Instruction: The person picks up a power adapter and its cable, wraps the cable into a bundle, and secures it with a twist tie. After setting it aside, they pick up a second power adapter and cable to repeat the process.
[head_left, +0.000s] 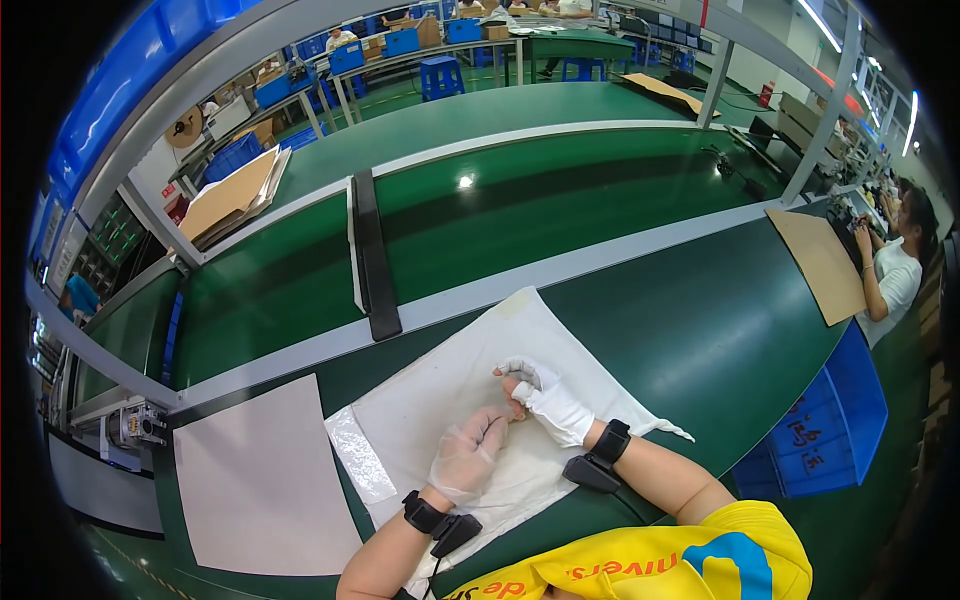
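Observation:
My left hand (467,458), in a thin translucent glove, is closed above a white cloth (440,380) spread on the green work table. Just right of it, my right hand (556,402) wears a white glove that leaves some fingertips bare. Its fingers are curled toward the left hand's fingertips, and the two hands nearly touch or meet there. Whatever lies between the fingers is too small or hidden to make out. A clear plastic strip or bag (360,455) lies on the cloth's left edge. Both wrists carry black straps with small black devices.
A pale flat sheet (260,480) lies left of the cloth. Beyond the table runs a green conveyor belt (560,190), crossed by a black bar (375,260). A brown cardboard piece (818,265) and a blue bin (830,420) are at the right, near a seated co-worker (893,270).

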